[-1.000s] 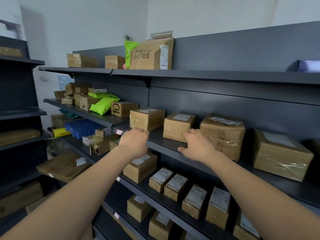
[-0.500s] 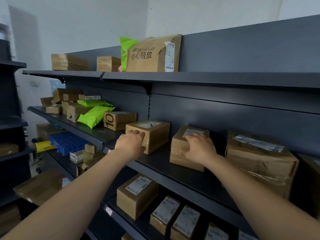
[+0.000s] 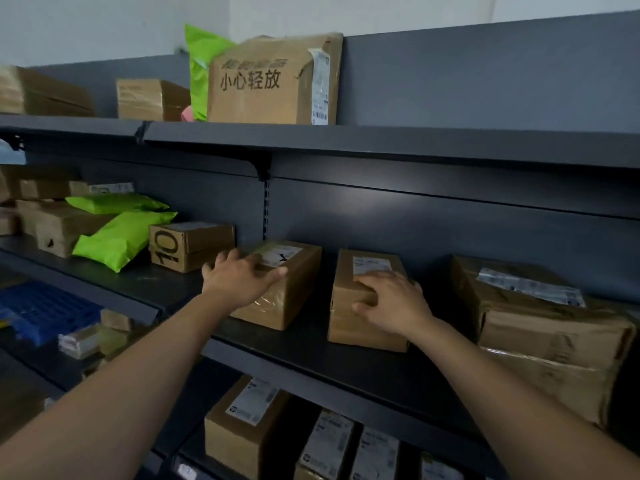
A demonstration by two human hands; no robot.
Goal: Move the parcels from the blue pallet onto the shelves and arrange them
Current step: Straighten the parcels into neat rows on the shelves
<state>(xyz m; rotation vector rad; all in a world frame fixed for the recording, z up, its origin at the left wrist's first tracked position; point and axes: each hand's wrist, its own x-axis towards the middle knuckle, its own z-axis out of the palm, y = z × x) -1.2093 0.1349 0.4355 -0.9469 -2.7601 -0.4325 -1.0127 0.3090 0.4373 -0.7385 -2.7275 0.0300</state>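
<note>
Two brown cardboard parcels stand side by side on the middle dark shelf [image 3: 311,344]. My left hand [image 3: 239,278] lies over the front left corner of the left parcel [image 3: 291,289], fingers spread across its top and side. My right hand [image 3: 391,299] rests on the top front of the right parcel [image 3: 353,327], fingers bent over its edge. Both parcels carry white labels on top. The blue pallet [image 3: 41,310] shows at the far left, below the shelf level.
A stack of larger taped boxes [image 3: 540,327] stands right of my right hand. Left of my left hand are a box marked "10" [image 3: 187,247] and green mailers [image 3: 117,237]. The top shelf holds a big carton [image 3: 273,81]. Lower shelves hold several labelled boxes [image 3: 242,427].
The view has drawn closer to the shelf. Both hands have moved further onto the two parcels, and the parcels sit deeper on the shelf and further apart.
</note>
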